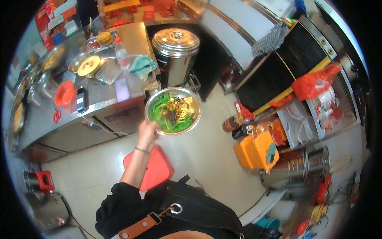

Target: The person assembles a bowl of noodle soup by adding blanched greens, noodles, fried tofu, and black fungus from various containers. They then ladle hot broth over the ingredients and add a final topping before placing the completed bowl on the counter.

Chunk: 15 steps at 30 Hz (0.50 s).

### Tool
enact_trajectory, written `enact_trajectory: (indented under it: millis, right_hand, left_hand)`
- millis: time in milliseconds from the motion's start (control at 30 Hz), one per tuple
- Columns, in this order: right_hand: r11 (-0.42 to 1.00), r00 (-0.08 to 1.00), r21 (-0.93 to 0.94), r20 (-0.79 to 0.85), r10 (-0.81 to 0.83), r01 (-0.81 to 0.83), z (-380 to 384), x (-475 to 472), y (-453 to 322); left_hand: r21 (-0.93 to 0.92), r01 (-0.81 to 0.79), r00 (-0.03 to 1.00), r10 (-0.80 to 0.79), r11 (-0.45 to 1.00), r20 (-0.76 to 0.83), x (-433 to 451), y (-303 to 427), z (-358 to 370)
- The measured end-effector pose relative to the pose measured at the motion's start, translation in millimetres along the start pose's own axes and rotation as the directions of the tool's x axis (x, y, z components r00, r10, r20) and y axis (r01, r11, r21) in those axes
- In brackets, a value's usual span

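My left hand (149, 133), with a beaded bracelet at its wrist, grips the near left rim of a round stainless steel bowl (197, 121). In the bowl lie green leafy vegetables (158, 106), peanuts (176, 106), yellowish strips (187, 110) and dark shreds (170, 117). The bowl is held above the floor, in front of the counter's corner. My right hand is out of view. Beyond the bowl stands a tall steel pot (177, 59) with a lid. On the counter are a teal cloth (143, 66), a phone (122, 89) and a plastic bottle (121, 53) with a red cap.
A steel counter (98, 104) runs along the left, bearing a red plastic bowl (64, 93) and red-handled scissors (57, 115). A red stool (158, 170) stands below my left forearm. Orange bins (264, 149), bottles and shelves line the right. A person (89, 15) stands beyond the counter.
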State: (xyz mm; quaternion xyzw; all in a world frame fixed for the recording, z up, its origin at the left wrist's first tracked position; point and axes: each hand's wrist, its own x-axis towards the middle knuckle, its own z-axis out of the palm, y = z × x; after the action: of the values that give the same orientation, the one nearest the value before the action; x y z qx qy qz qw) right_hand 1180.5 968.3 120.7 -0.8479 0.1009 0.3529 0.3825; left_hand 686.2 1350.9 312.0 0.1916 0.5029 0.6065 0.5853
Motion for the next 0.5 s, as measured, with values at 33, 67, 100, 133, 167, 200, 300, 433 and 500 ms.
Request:
enact_trajectory:
  millis: [33, 67, 100, 133, 167, 200, 300, 433, 500]
  right_hand:
    - [0.999, 0.999, 0.001, -0.001, 0.035, -0.035, 2.8, 10.0, -7.1]
    - [0.998, 0.998, 0.006, -0.005, 0.059, -0.059, 10.3, 12.6, -19.8]
    - [0.997, 0.997, -0.006, 0.006, 0.077, -0.077, 16.2, 24.7, -33.4]
    - [0.996, 0.996, -0.013, 0.016, 0.09, -0.089, 19.9, 37.1, -49.1]
    - [0.996, 0.996, -0.031, 0.034, 0.086, -0.085, 26.2, 52.8, -70.6]
    - [0.996, 0.996, -0.051, 0.045, 0.079, -0.077, 31.7, 68.0, -94.2]
    - [0.994, 0.992, -0.106, 0.123, -0.02, 0.033, 67.3, 114.9, -192.1]
    - [0.932, 0.899, -0.128, 0.336, -0.28, 0.338, 143.2, 164.3, -368.5]
    - [0.856, 0.816, -0.077, 0.358, -0.454, 0.511, 236.5, 172.0, -465.6]
  left_hand:
    - [-0.003, -0.004, 1.0, 0.004, 1.0, -0.024, 5.5, 1.7, 11.5]
    - [-0.009, -0.023, 0.999, 0.023, 1.0, -0.032, 17.3, 6.1, 17.7]
    - [-0.031, -0.056, 0.997, 0.054, 0.998, -0.053, 28.2, 1.7, 25.7]
    - [-0.052, -0.089, 0.994, 0.085, 0.995, -0.075, 40.2, -2.3, 33.8]
    - [-0.072, -0.124, 0.988, 0.116, 0.99, -0.099, 51.8, -4.6, 42.7]
    - [-0.054, -0.122, 0.982, 0.112, 0.991, -0.152, 64.1, -5.9, 53.7]
    - [-0.102, -0.189, 0.957, 0.16, 0.977, -0.241, 98.8, 0.5, 86.3]
    - [-0.138, -0.254, 0.919, 0.194, 0.957, -0.342, 143.9, 19.8, 112.3]
    - [-0.135, -0.277, 0.897, 0.206, 0.951, -0.39, 171.4, 29.6, 118.1]
